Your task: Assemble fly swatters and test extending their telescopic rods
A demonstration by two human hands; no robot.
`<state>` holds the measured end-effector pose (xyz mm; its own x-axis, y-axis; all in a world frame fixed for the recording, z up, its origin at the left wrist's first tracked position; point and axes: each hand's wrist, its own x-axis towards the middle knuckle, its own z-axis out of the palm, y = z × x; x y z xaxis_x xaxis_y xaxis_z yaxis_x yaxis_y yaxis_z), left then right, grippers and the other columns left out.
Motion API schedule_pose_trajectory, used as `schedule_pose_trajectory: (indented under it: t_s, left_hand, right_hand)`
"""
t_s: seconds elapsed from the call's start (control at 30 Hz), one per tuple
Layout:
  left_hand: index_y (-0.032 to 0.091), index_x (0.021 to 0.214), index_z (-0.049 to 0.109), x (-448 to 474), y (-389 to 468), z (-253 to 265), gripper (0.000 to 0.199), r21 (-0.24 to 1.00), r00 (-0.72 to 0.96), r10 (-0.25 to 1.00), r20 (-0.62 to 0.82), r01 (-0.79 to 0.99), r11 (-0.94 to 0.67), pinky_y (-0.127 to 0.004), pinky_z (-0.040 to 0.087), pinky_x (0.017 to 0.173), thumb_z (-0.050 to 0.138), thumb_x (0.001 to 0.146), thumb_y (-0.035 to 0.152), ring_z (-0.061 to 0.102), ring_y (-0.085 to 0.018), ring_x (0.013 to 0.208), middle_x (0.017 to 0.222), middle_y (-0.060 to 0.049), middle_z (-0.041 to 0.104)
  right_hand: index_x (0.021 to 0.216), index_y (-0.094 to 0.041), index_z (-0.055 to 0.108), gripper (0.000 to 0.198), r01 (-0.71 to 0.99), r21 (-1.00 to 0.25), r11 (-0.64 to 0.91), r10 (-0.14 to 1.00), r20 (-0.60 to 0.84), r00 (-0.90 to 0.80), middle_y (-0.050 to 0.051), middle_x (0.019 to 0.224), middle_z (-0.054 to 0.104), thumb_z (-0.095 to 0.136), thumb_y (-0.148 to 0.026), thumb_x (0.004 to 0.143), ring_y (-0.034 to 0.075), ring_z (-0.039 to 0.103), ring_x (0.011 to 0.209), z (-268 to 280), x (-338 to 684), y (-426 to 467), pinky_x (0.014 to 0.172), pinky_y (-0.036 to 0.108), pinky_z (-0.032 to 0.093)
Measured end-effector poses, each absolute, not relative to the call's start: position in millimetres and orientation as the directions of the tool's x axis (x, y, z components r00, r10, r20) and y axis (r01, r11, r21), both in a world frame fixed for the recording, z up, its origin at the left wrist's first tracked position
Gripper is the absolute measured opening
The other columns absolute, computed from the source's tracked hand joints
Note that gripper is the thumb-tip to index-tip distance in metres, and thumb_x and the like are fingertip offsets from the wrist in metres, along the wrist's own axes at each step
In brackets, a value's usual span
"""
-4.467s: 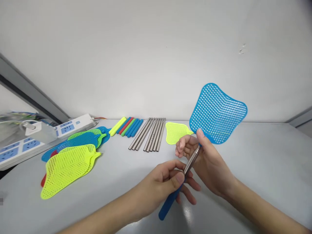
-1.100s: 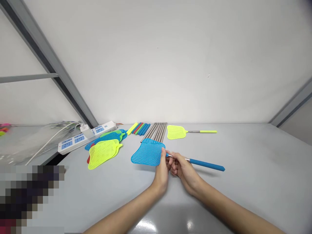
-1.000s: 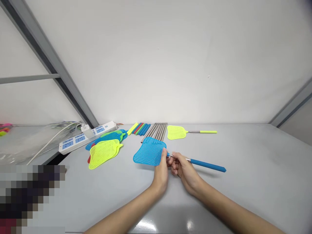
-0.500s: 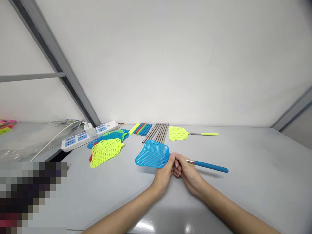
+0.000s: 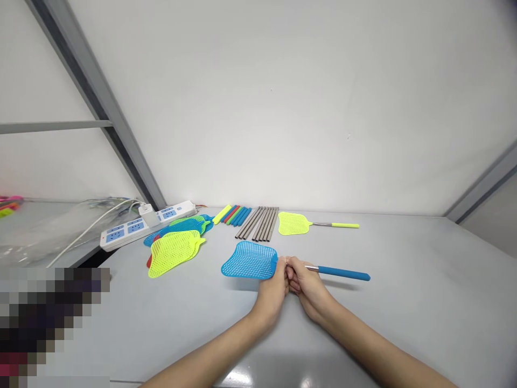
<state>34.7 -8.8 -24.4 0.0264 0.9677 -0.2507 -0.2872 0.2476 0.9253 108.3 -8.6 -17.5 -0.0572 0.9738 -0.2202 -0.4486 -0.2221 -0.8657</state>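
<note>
A blue fly swatter [image 5: 251,261] with a metal rod and blue grip is held just above the table, its mesh head pointing left. My left hand [image 5: 275,285] is closed on it at the neck, beside the head. Close against it, my right hand [image 5: 305,280] is closed round the metal rod, with the blue grip sticking out to the right. Fingers hide the joint between head and rod. Behind, a yellow-green fly swatter [image 5: 294,223] lies with its grip to the right.
Several metal rods [image 5: 264,223] and coloured grips [image 5: 234,215] lie in rows at the back. Loose swatter heads [image 5: 175,252] are piled at left beside a white power strip [image 5: 137,229] with a cable. Plastic bags [image 5: 76,226] lie further left. A wall stands behind.
The swatter's head has dipped and its grip has shifted slightly left and up, leaving it more level. Both hands keep hold; a small gap shows between the thumbs. The view has shifted slightly.
</note>
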Motion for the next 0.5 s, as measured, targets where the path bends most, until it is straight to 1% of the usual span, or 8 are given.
schedule_pose_trajectory:
  t_s: [0.1,0.23,0.5]
  left_hand:
    - [0.018,0.051,0.036,34.9,-8.9,-24.3,0.033,0.939,-0.024,0.971,-0.238,-0.261,0.224,-0.019,0.024,0.039,0.049,0.065,0.045,0.030,-0.006,0.039,0.041,0.006,0.033]
    - [0.018,0.051,0.040,36.6,-6.8,-24.1,0.029,0.942,-0.052,0.970,-0.237,-0.258,0.216,-0.019,0.028,0.041,0.049,0.065,0.042,0.038,-0.008,0.042,0.043,0.004,0.040]
    - [0.017,0.050,0.040,39.9,-1.7,-26.6,0.028,0.938,-0.080,0.963,-0.258,-0.261,0.230,-0.018,0.028,0.040,0.049,0.064,0.040,0.038,-0.006,0.041,0.043,0.005,0.042]
  right_hand:
    - [0.040,-0.015,0.040,0.027,-0.451,-0.867,-0.212,0.973,-0.228,-0.019,-0.006,0.035,0.031,0.048,-0.025,0.064,0.003,0.020,0.032,-14.1,105.7,-9.5,0.036,0.020,0.015]
    - [0.041,-0.015,0.042,0.026,-0.469,-0.860,-0.203,0.976,-0.219,-0.021,-0.006,0.036,0.033,0.048,-0.025,0.065,0.003,0.022,0.033,-14.8,105.9,-8.2,0.036,0.020,0.015]
    - [0.041,-0.015,0.041,0.026,-0.482,-0.853,-0.202,0.973,-0.229,-0.003,-0.006,0.035,0.030,0.048,-0.022,0.064,0.003,0.021,0.033,-15.1,106.7,-6.2,0.035,0.019,0.015]
